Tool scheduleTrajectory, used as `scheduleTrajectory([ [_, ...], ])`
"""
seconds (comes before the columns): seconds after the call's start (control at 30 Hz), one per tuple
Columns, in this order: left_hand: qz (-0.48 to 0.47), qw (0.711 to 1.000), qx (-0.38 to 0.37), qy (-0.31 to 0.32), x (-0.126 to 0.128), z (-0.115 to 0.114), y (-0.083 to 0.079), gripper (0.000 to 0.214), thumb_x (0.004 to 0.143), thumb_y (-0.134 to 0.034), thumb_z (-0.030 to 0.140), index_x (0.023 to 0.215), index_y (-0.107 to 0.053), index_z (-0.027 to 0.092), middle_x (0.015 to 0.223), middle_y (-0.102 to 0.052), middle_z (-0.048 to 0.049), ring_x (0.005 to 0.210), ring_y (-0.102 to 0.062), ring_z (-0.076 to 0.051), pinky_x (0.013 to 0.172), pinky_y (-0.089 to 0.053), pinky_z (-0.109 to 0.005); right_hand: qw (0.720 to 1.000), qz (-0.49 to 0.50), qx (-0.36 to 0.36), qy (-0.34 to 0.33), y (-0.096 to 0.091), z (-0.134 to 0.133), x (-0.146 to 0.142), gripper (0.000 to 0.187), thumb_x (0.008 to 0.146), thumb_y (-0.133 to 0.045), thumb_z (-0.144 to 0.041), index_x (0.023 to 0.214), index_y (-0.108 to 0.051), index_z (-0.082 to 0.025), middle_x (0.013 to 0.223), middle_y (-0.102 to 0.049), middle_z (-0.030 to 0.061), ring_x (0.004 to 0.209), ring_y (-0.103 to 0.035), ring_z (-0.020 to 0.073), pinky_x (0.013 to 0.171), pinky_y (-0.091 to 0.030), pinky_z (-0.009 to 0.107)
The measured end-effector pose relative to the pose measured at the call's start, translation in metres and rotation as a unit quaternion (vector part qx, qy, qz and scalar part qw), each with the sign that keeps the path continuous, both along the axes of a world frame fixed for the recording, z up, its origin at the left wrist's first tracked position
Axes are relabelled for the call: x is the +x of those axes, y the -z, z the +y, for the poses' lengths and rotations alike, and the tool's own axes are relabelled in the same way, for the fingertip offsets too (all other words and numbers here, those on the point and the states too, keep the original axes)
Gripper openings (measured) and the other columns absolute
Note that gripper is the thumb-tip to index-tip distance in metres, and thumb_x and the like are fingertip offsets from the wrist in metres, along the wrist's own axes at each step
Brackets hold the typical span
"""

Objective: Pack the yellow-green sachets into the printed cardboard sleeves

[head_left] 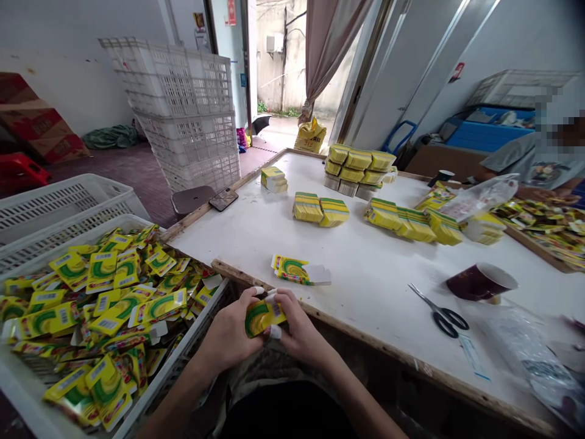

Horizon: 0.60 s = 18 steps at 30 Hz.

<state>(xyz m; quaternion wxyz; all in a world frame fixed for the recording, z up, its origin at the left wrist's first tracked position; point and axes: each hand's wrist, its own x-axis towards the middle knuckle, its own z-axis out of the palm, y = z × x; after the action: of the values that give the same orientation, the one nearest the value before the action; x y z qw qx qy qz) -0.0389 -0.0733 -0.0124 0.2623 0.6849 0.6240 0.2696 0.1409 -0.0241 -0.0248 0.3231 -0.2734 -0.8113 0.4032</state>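
Observation:
Both hands hold one small yellow-and-green carton point(262, 316) in front of my lap, just below the table's wooden edge. My left hand point(233, 332) grips its left side, my right hand point(295, 326) pinches its right side; several fingertips wear white tape. A few flat cartons point(295, 270) lie on the white table point(365, 268) just beyond my hands. At my left, a white plastic crate point(27, 390) is filled with several loose flat cartons point(105, 305) of the same kind.
Stacks of folded yellow cartons point(320, 209) stand mid-table and farther back point(359, 171). Scissors point(439, 311), a dark red cup point(479, 281) and clear plastic bags point(530, 353) lie at right. A phone point(223, 198) rests at the table's left edge. Another person point(543, 152) sits far right. Empty crates point(183, 116) stand behind.

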Motion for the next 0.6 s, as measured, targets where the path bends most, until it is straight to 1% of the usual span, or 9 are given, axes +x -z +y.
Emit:
scheduleTrajectory([
  [0.07, 0.001, 1.000, 0.006, -0.003, 0.004, 0.000, 0.001, 0.060, 0.069, -0.064, 0.025, 0.123, -0.037, 0.026, 0.112, -0.066, -0.0060, 0.100, -0.065, -0.025, 0.086, -0.049, -0.036, 0.999, 0.015, -0.013, 0.030, 0.005, -0.004, -0.006, 0.055, 0.082, -0.063, -0.020, 0.130, -0.036, -0.021, 0.123, -0.046, 0.0119, 0.115, -0.049, 0.0240, 0.101, -0.041, 0.041],
  [0.13, 0.009, 1.000, 0.001, -0.024, 0.001, 0.002, 0.002, 0.059, 0.070, -0.065, 0.026, 0.123, -0.038, 0.025, 0.110, -0.066, -0.0065, 0.099, -0.065, -0.026, 0.086, -0.050, -0.037, 0.999, 0.015, -0.017, 0.029, 0.009, -0.002, -0.009, 0.069, 0.080, -0.066, -0.023, 0.137, -0.028, -0.019, 0.127, -0.046, 0.0138, 0.118, -0.049, 0.0252, 0.102, -0.041, 0.042],
  [0.2, 0.046, 0.995, 0.006, -0.092, -0.011, 0.006, 0.003, 0.059, 0.072, -0.064, 0.030, 0.124, -0.039, 0.023, 0.108, -0.066, -0.0078, 0.097, -0.065, -0.029, 0.085, -0.051, -0.041, 0.999, -0.016, -0.007, 0.034, 0.010, 0.010, -0.007, 0.077, 0.077, -0.071, -0.028, 0.139, -0.027, -0.017, 0.127, -0.049, 0.0145, 0.114, -0.054, 0.0247, 0.099, -0.044, 0.039],
  [0.27, 0.110, 0.972, 0.044, -0.201, -0.031, 0.011, 0.002, 0.062, 0.073, -0.064, 0.035, 0.127, -0.039, 0.017, 0.111, -0.063, -0.0133, 0.103, -0.063, -0.034, 0.088, -0.050, -0.048, 0.991, -0.095, 0.020, 0.095, 0.010, 0.030, 0.002, 0.068, 0.078, -0.070, -0.030, 0.134, -0.035, -0.017, 0.122, -0.057, 0.0122, 0.106, -0.059, 0.0224, 0.092, -0.048, 0.035],
  [0.3, 0.141, 0.954, 0.072, -0.253, -0.042, 0.013, 0.001, 0.067, 0.073, -0.066, 0.037, 0.128, -0.038, 0.013, 0.114, -0.060, -0.0174, 0.108, -0.060, -0.037, 0.090, -0.048, -0.051, 0.973, -0.159, 0.047, 0.160, 0.011, 0.043, 0.008, 0.054, 0.081, -0.066, -0.028, 0.128, -0.043, -0.019, 0.117, -0.060, 0.0097, 0.103, -0.060, 0.0215, 0.091, -0.048, 0.034],
  [0.33, 0.166, 0.934, 0.100, -0.299, -0.052, 0.015, 0.001, 0.074, 0.071, -0.067, 0.040, 0.130, -0.036, 0.008, 0.119, -0.056, -0.0218, 0.115, -0.055, -0.041, 0.094, -0.045, -0.054, 0.958, -0.190, 0.057, 0.209, 0.012, 0.055, 0.014, 0.044, 0.084, -0.060, -0.023, 0.125, -0.046, -0.018, 0.116, -0.061, 0.0109, 0.105, -0.058, 0.0231, 0.093, -0.046, 0.036],
  [0.4, 0.180, 0.913, 0.131, -0.341, -0.065, 0.017, 0.004, 0.083, 0.071, -0.068, 0.046, 0.133, -0.033, 0.003, 0.125, -0.050, -0.0261, 0.122, -0.047, -0.044, 0.099, -0.042, -0.057, 0.933, -0.230, 0.063, 0.270, 0.017, 0.076, 0.026, 0.042, 0.085, -0.052, -0.011, 0.126, -0.046, -0.012, 0.117, -0.061, 0.0168, 0.108, -0.055, 0.0277, 0.096, -0.041, 0.043],
  [0.5, 0.134, 0.937, 0.135, -0.294, -0.064, 0.017, 0.014, 0.078, 0.075, -0.063, 0.050, 0.133, -0.035, 0.006, 0.128, -0.050, -0.0244, 0.124, -0.047, -0.041, 0.101, -0.041, -0.054, 0.910, -0.288, 0.067, 0.292, 0.029, 0.094, 0.034, 0.048, 0.079, -0.045, 0.002, 0.125, -0.050, -0.007, 0.111, -0.063, 0.0187, 0.103, -0.055, 0.0288, 0.092, -0.041, 0.042],
  [0.6, 0.071, 0.968, 0.109, -0.216, -0.049, 0.017, 0.027, 0.070, 0.078, -0.060, 0.048, 0.133, -0.037, 0.011, 0.126, -0.055, -0.0205, 0.121, -0.052, -0.035, 0.102, -0.042, -0.051, 0.898, -0.326, 0.083, 0.283, 0.038, 0.097, 0.032, 0.053, 0.077, -0.040, 0.006, 0.125, -0.052, -0.011, 0.109, -0.065, 0.0142, 0.101, -0.055, 0.0253, 0.090, -0.040, 0.035],
])
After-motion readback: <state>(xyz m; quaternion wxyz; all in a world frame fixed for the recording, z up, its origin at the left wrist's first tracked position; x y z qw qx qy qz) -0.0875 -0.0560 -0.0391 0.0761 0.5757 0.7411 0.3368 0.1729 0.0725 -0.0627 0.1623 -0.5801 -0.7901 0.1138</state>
